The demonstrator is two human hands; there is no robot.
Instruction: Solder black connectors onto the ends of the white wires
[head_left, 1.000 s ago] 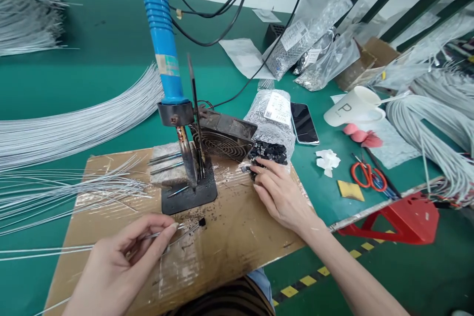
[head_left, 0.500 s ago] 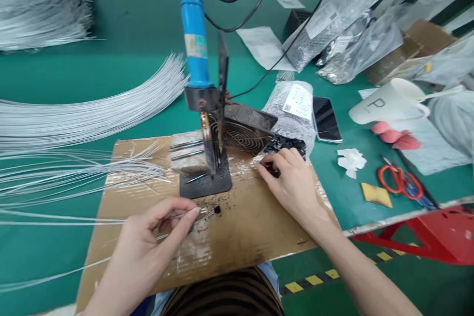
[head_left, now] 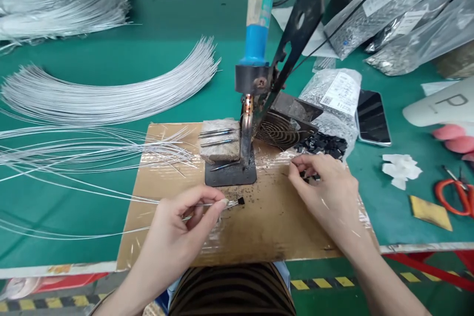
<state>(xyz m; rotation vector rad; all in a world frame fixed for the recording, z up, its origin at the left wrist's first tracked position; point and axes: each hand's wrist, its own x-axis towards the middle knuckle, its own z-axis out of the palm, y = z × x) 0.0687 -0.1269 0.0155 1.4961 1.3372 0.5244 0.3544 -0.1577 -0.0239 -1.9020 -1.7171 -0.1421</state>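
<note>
My left hand (head_left: 183,229) pinches a thin white wire (head_left: 111,192) near its end, which carries a small black component (head_left: 240,201) lying on the cardboard board (head_left: 274,227). My right hand (head_left: 328,192) rests on the board with its fingers curled at the edge of a pile of small black components (head_left: 324,144); what the fingertips hold is hidden. A blue-handled soldering iron (head_left: 258,19) stands in a black metal stand (head_left: 231,174) between the hands, tip down. A sponge block (head_left: 219,145) with metal pins lies left of the iron.
Bundles of white wires (head_left: 111,94) fan over the green table (head_left: 66,59) on the left. A small fan (head_left: 281,126), a component bag (head_left: 335,96), a phone (head_left: 372,117), red scissors (head_left: 455,195), a white mug (head_left: 440,106) and foil bags (head_left: 400,15) sit at right.
The view has shifted so everything sits further right and lower. My left hand stays pinched on the wire. My right hand's fingers have curled at the pile's edge.
</note>
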